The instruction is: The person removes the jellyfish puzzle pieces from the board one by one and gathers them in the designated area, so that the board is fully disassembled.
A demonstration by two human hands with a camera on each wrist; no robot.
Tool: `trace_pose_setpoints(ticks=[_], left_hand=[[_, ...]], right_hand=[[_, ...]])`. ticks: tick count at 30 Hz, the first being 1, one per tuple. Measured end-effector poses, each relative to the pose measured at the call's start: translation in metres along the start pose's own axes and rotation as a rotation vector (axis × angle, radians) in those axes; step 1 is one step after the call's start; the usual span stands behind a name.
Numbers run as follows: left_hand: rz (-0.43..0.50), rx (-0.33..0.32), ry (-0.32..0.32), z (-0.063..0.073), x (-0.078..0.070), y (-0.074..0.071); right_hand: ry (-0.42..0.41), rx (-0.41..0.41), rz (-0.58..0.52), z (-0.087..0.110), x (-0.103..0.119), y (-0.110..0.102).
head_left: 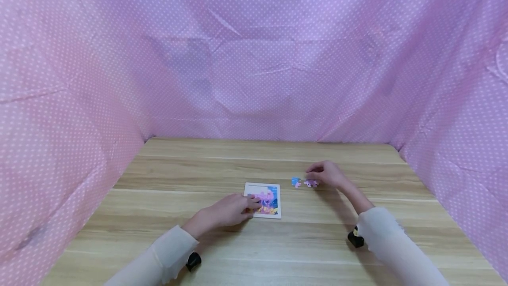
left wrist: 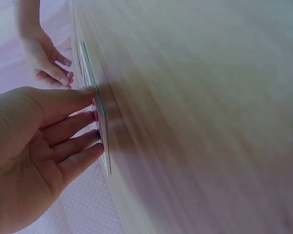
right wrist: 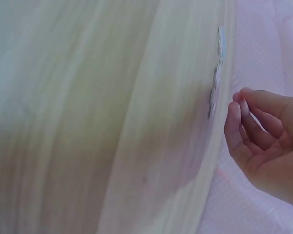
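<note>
A white-framed jigsaw puzzle (head_left: 271, 204) with a pink, blue and yellow picture lies flat on the table. My left hand (head_left: 232, 210) covers its left part, and in the left wrist view the fairly straight fingertips (left wrist: 95, 146) rest on the board. To the right of the board lie loose jigsaw pieces: a blue and pink one (head_left: 296, 182) and a pink and white one (head_left: 311, 183). Just above the pink piece hovers my right hand (head_left: 327, 174). The right wrist view shows its fingers (right wrist: 233, 124) loosely bent, apart from the pieces, with nothing visible between them.
The wooden table (head_left: 190, 160) has light and dark grain bands. Pink dotted cloth (head_left: 262, 78) hangs behind it and on both sides. A small black object (head_left: 193, 261) shows at the left cuff and another black object (head_left: 356, 238) at the right cuff.
</note>
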State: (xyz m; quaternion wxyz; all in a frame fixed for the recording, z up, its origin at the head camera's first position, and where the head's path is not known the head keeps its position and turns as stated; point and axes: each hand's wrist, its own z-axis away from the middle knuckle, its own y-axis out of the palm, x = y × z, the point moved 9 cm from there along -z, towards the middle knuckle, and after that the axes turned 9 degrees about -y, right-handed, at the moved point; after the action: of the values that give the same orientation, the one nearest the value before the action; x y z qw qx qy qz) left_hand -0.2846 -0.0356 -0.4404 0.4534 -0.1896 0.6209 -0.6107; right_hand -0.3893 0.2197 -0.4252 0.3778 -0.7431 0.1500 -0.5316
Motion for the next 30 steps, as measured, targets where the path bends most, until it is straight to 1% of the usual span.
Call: trace_pose_setpoints(ticks=[7, 10, 15, 17, 24, 27, 30], left_hand=[[0.012, 0.008, -0.011, 0.0, 0.0, 0.001], [0.007, 0.008, -0.009, 0.0, 0.0, 0.001], [0.002, 0.005, 0.002, -0.002, -0.001, 0.001], [0.001, 0.004, 0.006, -0.002, -0.001, 0.001], [-0.001, 0.003, 0.01, -0.002, -0.001, 0.002], [-0.005, -0.004, 0.023, -0.001, -0.001, 0.001], [-0.009, -0.012, 0.034, -0.001, -0.002, 0.001]], right_hand=[[-0.019, 0.076, -0.055, -0.009, 0.028, 0.022], [-0.007, 0.093, -0.086, -0.015, 0.035, 0.033], [-0.025, 0.122, -0.14, -0.023, 0.047, 0.052], [-0.062, 0.135, -0.134, -0.025, 0.054, 0.058], [-0.143, 0.195, -0.073, -0.031, 0.071, 0.08], [-0.166, 0.212, -0.067, -0.033, 0.075, 0.09], [-0.164, 0.211, -0.061, -0.035, 0.075, 0.095]])
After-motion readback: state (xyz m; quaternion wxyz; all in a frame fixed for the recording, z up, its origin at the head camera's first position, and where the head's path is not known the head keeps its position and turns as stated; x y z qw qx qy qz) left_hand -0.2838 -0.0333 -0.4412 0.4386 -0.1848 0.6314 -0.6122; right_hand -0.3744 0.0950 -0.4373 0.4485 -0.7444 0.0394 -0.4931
